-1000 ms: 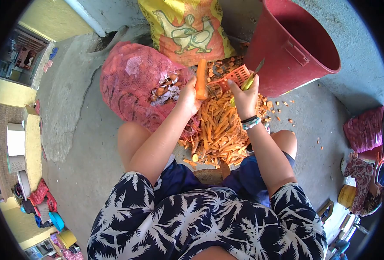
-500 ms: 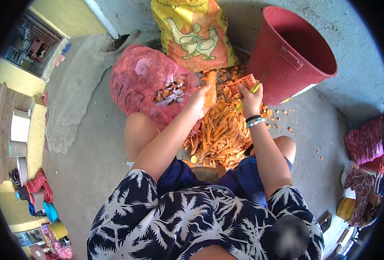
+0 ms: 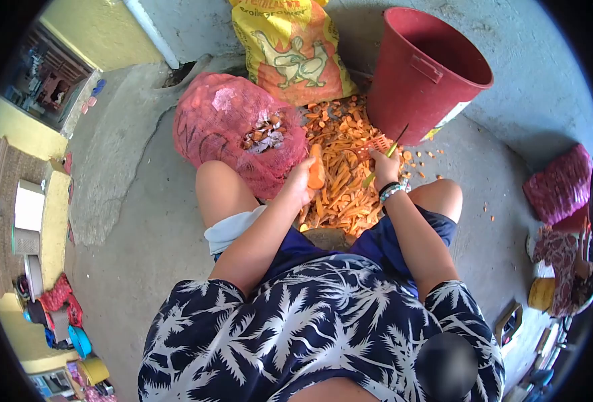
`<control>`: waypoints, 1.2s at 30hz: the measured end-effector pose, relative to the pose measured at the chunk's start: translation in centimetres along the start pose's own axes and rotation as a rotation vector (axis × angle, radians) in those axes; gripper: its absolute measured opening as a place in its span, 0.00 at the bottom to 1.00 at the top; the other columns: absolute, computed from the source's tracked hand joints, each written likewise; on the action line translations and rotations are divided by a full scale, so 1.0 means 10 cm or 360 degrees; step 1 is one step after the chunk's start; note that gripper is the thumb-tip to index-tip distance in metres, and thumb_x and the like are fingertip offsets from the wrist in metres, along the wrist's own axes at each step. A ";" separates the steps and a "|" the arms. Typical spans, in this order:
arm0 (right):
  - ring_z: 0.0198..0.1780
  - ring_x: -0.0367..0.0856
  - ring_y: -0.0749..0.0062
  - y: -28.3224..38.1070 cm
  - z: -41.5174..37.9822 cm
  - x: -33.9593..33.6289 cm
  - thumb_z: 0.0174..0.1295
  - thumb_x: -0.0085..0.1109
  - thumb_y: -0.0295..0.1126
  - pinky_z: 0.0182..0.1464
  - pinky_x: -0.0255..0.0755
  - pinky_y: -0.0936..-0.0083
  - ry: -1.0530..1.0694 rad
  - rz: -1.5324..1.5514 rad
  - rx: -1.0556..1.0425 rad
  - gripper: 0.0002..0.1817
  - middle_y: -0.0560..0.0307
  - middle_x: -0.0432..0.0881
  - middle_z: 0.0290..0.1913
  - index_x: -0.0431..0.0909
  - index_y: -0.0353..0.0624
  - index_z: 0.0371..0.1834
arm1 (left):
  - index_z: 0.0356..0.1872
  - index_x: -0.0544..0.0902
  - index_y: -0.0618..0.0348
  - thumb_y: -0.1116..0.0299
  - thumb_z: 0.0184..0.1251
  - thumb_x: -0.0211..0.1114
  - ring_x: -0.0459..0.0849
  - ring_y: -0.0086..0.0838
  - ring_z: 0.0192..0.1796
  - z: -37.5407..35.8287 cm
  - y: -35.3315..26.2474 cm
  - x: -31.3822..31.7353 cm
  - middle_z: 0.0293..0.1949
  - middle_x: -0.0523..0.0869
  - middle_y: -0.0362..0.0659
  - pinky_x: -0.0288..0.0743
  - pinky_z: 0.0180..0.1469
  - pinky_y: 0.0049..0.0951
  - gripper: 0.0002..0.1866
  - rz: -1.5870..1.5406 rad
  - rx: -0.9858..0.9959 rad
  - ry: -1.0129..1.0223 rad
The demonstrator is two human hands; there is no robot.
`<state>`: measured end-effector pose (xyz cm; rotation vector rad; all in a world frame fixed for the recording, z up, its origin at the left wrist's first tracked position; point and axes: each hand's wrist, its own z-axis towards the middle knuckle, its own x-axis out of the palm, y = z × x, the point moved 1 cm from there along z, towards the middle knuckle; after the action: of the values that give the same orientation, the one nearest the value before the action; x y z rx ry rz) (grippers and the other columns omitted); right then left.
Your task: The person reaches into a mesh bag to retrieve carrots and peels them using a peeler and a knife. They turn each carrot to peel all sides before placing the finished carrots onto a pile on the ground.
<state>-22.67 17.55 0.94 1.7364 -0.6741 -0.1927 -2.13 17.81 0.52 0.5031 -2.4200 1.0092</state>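
My left hand (image 3: 300, 181) is closed around a thick peeled carrot (image 3: 317, 169), held upright above the left edge of the pile. In my right hand (image 3: 386, 165) is a knife (image 3: 392, 149) with a yellow-green handle and a dark, thin blade pointing up and away. An orange perforated plastic piece (image 3: 379, 143) shows at the fingers of that same hand; its full shape is hidden. Below and between both hands lies a heap of carrot strips and peelings (image 3: 342, 197) on the floor. The carrot and the knife are apart.
A red mesh sack (image 3: 209, 127), torn open with carrots and paper showing, stands at left. Behind the heap is a yellow printed feed sack (image 3: 295, 63). A tall red bin (image 3: 403, 87) stands at back right. Carrot ends (image 3: 407, 156) lie scattered by the bin.
Both hands sit lower in view as the camera view has shifted. The carrot has come down toward me and slightly left. Both hands keep their hold.
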 end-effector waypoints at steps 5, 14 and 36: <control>0.19 0.70 0.78 0.09 -0.58 0.24 0.55 0.54 0.20 0.17 0.62 0.81 0.0211 0.0203 0.0145 0.11 0.60 0.74 0.26 0.65 0.43 0.38 | 0.43 0.72 0.56 0.61 0.64 0.52 0.77 0.30 0.34 -0.11 -0.24 0.06 0.34 0.78 0.40 0.73 0.37 0.33 0.12 -0.0129 0.0144 -0.0097; 0.17 0.70 0.78 0.23 -0.88 -0.11 0.56 0.54 0.21 0.17 0.61 0.82 0.0138 0.0397 0.0362 0.07 0.61 0.74 0.24 0.68 0.44 0.34 | 0.46 0.71 0.52 0.55 0.67 0.48 0.76 0.29 0.39 0.21 -0.15 0.03 0.36 0.77 0.38 0.71 0.43 0.37 0.14 -0.0284 0.0110 0.0068; 0.23 0.73 0.76 0.04 -0.15 0.29 0.56 0.56 0.23 0.20 0.63 0.80 0.0176 0.0602 0.0584 0.05 0.62 0.75 0.24 0.71 0.43 0.32 | 0.45 0.73 0.53 0.56 0.68 0.47 0.77 0.26 0.30 0.07 -0.57 0.29 0.31 0.77 0.38 0.75 0.31 0.31 0.14 -0.0181 0.0042 0.0259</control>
<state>-19.69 17.16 2.34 1.9078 -0.9852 0.3047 -1.91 13.04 4.88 0.5391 -2.2122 0.9945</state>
